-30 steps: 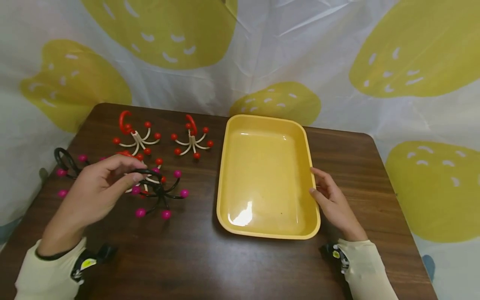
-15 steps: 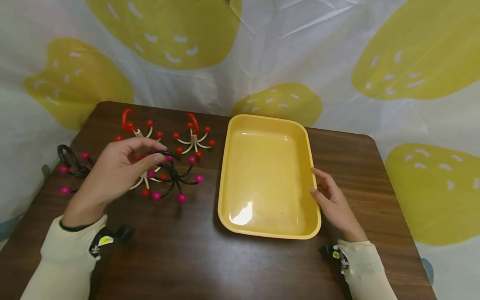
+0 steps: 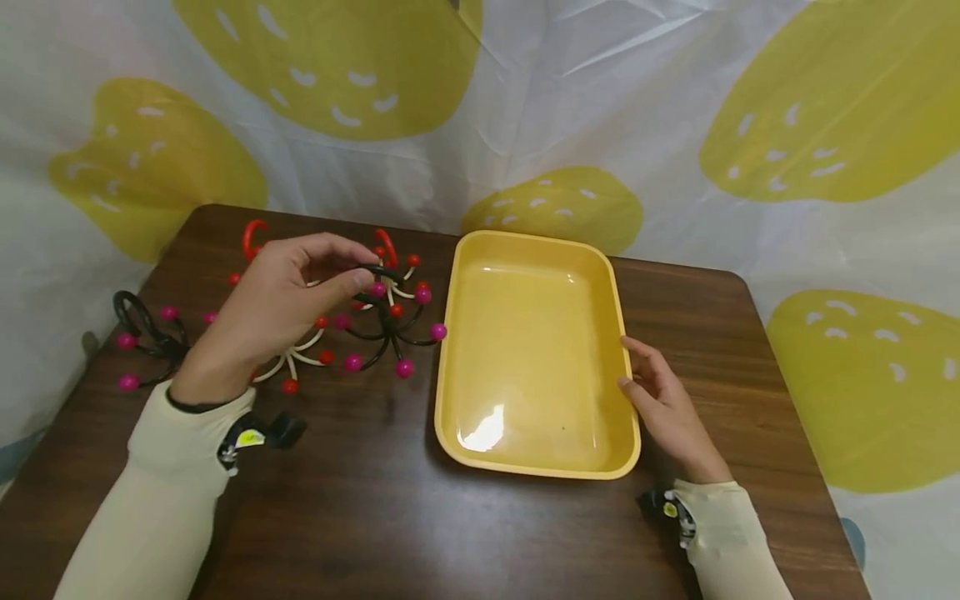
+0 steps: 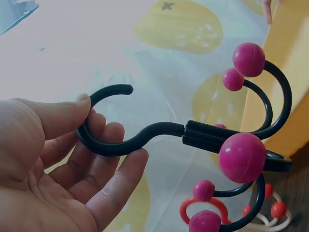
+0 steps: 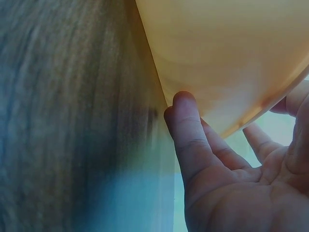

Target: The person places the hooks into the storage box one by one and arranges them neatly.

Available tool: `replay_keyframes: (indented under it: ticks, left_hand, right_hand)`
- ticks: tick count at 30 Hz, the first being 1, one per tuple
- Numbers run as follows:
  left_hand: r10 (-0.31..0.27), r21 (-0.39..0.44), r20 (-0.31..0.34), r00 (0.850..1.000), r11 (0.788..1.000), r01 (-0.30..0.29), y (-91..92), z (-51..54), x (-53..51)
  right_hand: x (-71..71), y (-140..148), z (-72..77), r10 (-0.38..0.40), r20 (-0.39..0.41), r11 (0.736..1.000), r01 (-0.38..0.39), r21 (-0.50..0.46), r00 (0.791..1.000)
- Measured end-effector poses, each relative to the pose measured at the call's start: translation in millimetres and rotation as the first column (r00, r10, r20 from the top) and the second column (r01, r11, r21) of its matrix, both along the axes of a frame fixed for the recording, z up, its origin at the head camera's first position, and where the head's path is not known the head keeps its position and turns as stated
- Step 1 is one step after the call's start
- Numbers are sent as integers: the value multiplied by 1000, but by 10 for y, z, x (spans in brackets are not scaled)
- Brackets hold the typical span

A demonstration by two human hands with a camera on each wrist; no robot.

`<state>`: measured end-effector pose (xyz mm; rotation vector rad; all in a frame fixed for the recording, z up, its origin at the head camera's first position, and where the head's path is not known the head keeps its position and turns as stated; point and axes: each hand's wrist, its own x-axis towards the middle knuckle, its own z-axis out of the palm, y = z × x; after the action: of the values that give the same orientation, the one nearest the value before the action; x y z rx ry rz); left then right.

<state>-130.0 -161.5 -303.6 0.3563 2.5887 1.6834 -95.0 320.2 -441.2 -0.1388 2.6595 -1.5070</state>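
Observation:
My left hand (image 3: 277,296) pinches the curved top of a black hook hanger (image 4: 207,133) with pink ball tips. The hanger (image 3: 388,323) hangs above the table, just left of the yellow tray (image 3: 442,367), its arms spread below my fingers. In the left wrist view, thumb and fingertips meet the bend of the hook. At the tray's right side, my right hand (image 3: 671,408) touches the rim and outer wall. The right wrist view shows fairly straight fingers (image 5: 186,121) against the tray's outer wall (image 5: 227,53).
Another black hanger (image 3: 153,342) with pink balls lies at the table's left. White hangers with red hooks and balls stand behind: one at back left (image 3: 253,237), one near the tray (image 3: 386,242), one partly behind my left wrist (image 3: 288,362). A patterned curtain (image 3: 420,183) backs the table.
My left hand has carried the black hanger right and farther back, from over the white hangers to beside the tray's left edge. The right hand and tray stay put.

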Motion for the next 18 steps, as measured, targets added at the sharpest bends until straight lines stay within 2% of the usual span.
replay_keyframes:
  ticks: [6, 13, 18]
  left_hand:
    - [-36, 29, 0, 999, 999, 36, 153, 71, -123]
    - [-78, 113, 12, 997, 991, 76, 292, 103, -291]
    - [-73, 116, -11, 997, 991, 74, 412, 117, -406]
  right_hand:
    - [1, -9, -17, -4, -5, 1000, 4, -8, 1000]
    - [-32, -28, -35, 1, -7, 1000, -1, -18, 1000]
    - [-55, -31, -40, 1, 6, 1000, -1, -22, 1000]
